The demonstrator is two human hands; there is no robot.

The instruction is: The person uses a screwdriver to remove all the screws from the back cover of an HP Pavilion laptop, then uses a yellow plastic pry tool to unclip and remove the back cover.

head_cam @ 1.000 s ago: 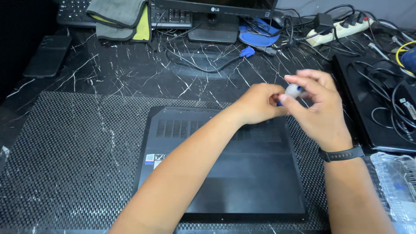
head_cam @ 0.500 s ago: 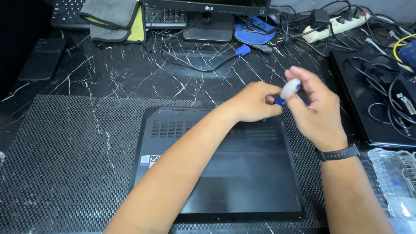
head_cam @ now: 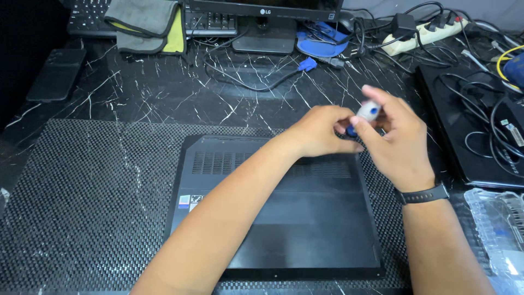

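Right hand (head_cam: pixel 396 139): raised over the far right corner of the laptop, its fingers folded in a tight grip around a small screwdriver (head_cam: pixel 364 116) with a white, blue-capped handle; a dark band sits on the wrist.
Left hand (head_cam: pixel 319 131): reaching across from the lower left, fingertips pinched narrow at the lower, blue end of the tool, just above the laptop's rear edge; whether they hold anything else cannot be told.
Screwdriver: held in the air between the two hands, tilted, blurred, its tip hidden behind the fingers.
Laptop (head_cam: pixel 284 218): black, lying bottom side up on a dark woven mat (head_cam: pixel 82 207), vent slots toward the far edge.
Bench (head_cam: pixel 164 93): black marble with white veins, carrying the mat.
Background: a monitor stand (head_cam: pixel 265 35), a grey and yellow cloth (head_cam: pixel 147 24), a cable with a blue plug (head_cam: pixel 307 64) and a white power strip (head_cam: pixel 426 34) lie along the far edge.
Right side: a second dark laptop (head_cam: pixel 464 125) under loose cables.
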